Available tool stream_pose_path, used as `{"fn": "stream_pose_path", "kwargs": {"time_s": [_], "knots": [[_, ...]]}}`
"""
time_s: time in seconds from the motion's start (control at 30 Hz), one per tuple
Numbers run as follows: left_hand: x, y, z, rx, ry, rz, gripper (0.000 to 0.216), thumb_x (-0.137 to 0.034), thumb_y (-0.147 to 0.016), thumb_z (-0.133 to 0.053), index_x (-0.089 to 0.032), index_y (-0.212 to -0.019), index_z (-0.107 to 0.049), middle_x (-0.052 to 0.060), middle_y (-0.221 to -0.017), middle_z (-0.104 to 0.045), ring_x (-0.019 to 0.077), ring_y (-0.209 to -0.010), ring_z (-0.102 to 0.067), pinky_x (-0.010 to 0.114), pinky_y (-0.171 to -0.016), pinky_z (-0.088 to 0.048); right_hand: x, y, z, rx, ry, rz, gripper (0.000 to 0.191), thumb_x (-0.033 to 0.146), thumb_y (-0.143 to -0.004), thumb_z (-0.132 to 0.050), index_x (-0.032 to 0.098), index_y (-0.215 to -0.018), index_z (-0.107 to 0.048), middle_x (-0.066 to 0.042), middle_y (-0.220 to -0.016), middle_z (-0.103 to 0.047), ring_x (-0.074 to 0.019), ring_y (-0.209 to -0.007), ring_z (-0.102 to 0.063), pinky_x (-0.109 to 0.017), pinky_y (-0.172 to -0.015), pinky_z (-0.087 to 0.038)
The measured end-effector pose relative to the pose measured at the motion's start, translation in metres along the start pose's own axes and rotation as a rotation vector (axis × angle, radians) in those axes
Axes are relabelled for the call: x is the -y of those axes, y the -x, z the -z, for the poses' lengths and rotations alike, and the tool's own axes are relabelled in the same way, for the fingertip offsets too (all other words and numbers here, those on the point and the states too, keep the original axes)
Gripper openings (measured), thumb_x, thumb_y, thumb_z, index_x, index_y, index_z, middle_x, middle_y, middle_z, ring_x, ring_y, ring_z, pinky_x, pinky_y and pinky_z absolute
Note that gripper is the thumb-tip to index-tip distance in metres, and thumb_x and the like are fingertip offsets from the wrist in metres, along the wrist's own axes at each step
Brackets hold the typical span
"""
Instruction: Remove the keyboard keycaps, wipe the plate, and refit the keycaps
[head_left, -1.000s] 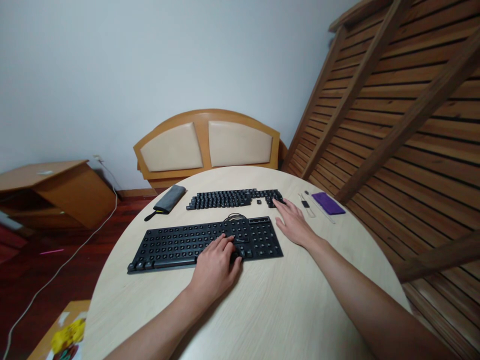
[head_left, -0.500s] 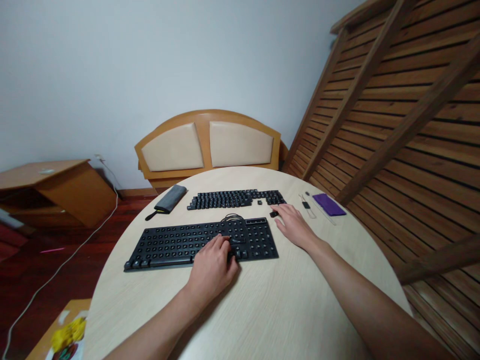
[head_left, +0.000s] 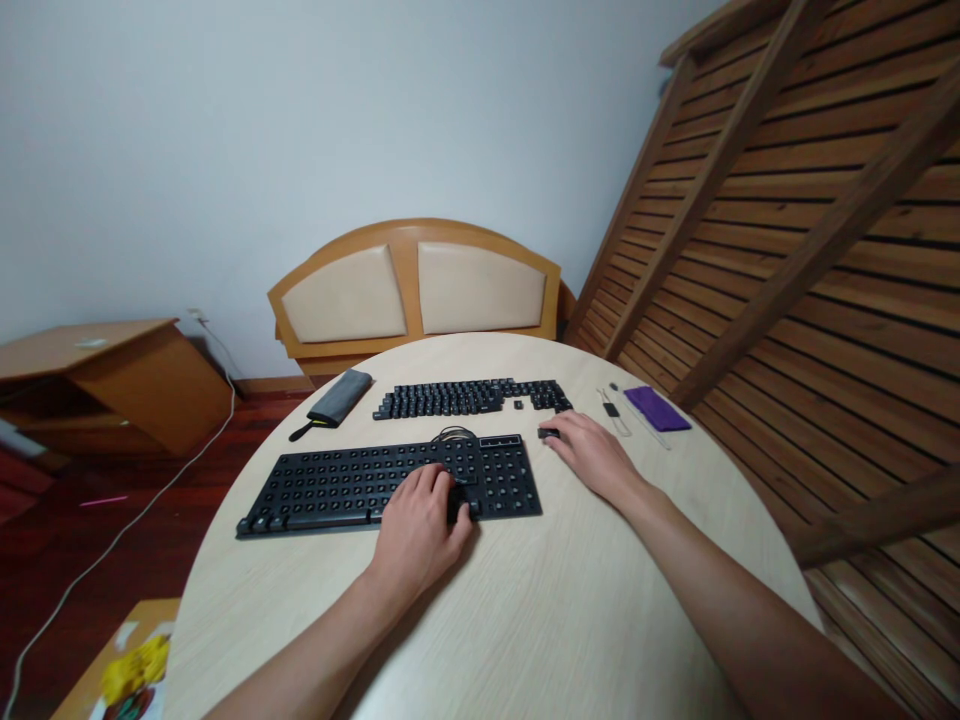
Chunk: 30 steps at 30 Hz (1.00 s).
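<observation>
Touching a small black keycap (head_left: 549,433) on the worktop (head_left: 570,610), the right hand (head_left: 594,456) has its fingertips bent, though whether they pinch it cannot be told. The keycap lies left of that hand, just beyond the far right corner of the keyboard (head_left: 330,480), which runs left to right. The left hand (head_left: 420,515) lies curled over the keyboard's near side, its grip unclear.

The left forearm (head_left: 330,632) rises from the bottom edge to the left hand (head_left: 420,520), below centre, palm down, fingers bent, thumb apart. From the lower right, the right forearm (head_left: 727,590) slants up to the right hand (head_left: 592,455), right of centre, its fingers drawn near the thumb.
</observation>
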<state>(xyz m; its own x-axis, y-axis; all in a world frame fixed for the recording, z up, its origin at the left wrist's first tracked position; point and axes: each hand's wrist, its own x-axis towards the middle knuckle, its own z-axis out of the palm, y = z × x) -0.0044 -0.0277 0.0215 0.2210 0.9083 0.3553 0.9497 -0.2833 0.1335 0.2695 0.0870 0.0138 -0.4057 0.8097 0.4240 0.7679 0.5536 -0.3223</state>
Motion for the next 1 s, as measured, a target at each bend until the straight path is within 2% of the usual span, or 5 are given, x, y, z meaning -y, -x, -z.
{"fn": "stream_pose_path", "kwargs": {"time_s": [0.1,0.37,0.7,0.87,1.0], "knots": [[0.000,0.000,-0.004,-0.063,0.093,-0.097,0.023,-0.030,-0.092,-0.055,-0.016,-0.110,-0.057,0.013,-0.121,-0.062,0.0306,-0.113,-0.058,0.050,-0.097,-0.052,0.019,0.003,0.009,-0.006,-0.132,0.066,0.021,0.024,-0.096,-0.058,0.024,-0.113,-0.070,-0.007,-0.110,-0.070,-0.0243,-0.103,-0.064,-0.040,-0.089,-0.051],[-0.009,-0.001,-0.014,-0.010,0.271,-0.228,0.032,-0.029,-0.094,-0.058,-0.018,-0.124,-0.054,0.011,-0.123,-0.064,0.0285,-0.114,-0.059,0.050,-0.098,-0.052,0.052,0.009,0.007,0.248,-0.277,0.293,0.016,0.031,-0.088,-0.074,0.022,-0.101,-0.072,-0.003,-0.097,-0.075,-0.0216,-0.096,-0.065,-0.037,-0.087,-0.047],[-0.003,-0.006,-0.021,-0.011,0.398,-0.276,0.021,-0.021,-0.099,-0.053,-0.020,-0.116,-0.064,0.008,-0.109,-0.072,0.0257,-0.107,-0.062,0.046,-0.091,-0.056,0.053,0.012,-0.002,0.316,-0.313,0.287,0.015,0.036,-0.090,-0.071,0.021,-0.094,-0.072,-0.004,-0.091,-0.074,-0.0205,-0.089,-0.066,-0.034,-0.084,-0.048],[-0.003,-0.009,-0.023,-0.032,0.431,-0.251,0.021,-0.023,-0.098,-0.058,-0.021,-0.116,-0.068,0.007,-0.107,-0.074,0.0248,-0.106,-0.063,0.044,-0.089,-0.057,0.057,0.011,0.000,0.304,-0.310,0.262,0.015,0.036,-0.090,-0.071,0.022,-0.094,-0.076,-0.005,-0.090,-0.075,-0.0207,-0.087,-0.067,-0.034,-0.084,-0.049],[-0.003,-0.009,-0.024,-0.019,0.448,-0.205,0.016,-0.021,-0.097,-0.059,-0.022,-0.107,-0.071,0.005,-0.102,-0.075,0.0240,-0.104,-0.063,0.042,-0.089,-0.056,0.058,0.010,0.001,0.299,-0.327,0.266,0.014,0.035,-0.090,-0.071,0.023,-0.095,-0.077,-0.004,-0.090,-0.077,-0.0206,-0.086,-0.068,-0.034,-0.082,-0.050]]}}
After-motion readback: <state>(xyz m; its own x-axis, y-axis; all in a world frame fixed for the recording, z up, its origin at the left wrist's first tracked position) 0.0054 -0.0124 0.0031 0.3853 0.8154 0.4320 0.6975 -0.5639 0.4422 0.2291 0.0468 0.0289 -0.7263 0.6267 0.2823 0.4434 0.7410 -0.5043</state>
